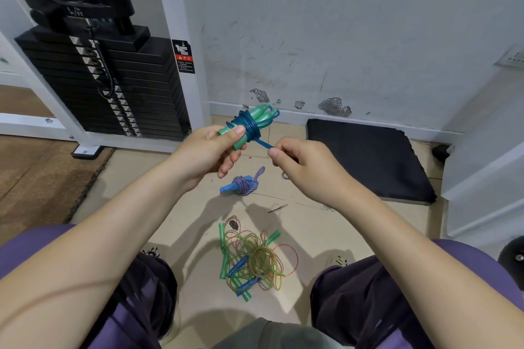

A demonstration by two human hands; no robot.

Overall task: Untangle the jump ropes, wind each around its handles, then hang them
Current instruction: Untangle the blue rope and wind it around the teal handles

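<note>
Green handles [256, 117] are being wrapped in blue rope [249, 127]; a purple-white speckled rope [243, 185] and a green-orange-pink tangle [255, 261] are being shown on beige floor [312, 224].

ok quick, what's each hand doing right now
Left hand: grips the green handles with the blue rope wound round them.
Right hand: pinches the blue rope's loose end.

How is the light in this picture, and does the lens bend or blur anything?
Head view: soft, even light; faint shadows of both arms fall on the floor tiles. The wide lens bows the weight machine frame and stretches the forearms. The left hand, right hand and wound blue rope look sharp.
</note>
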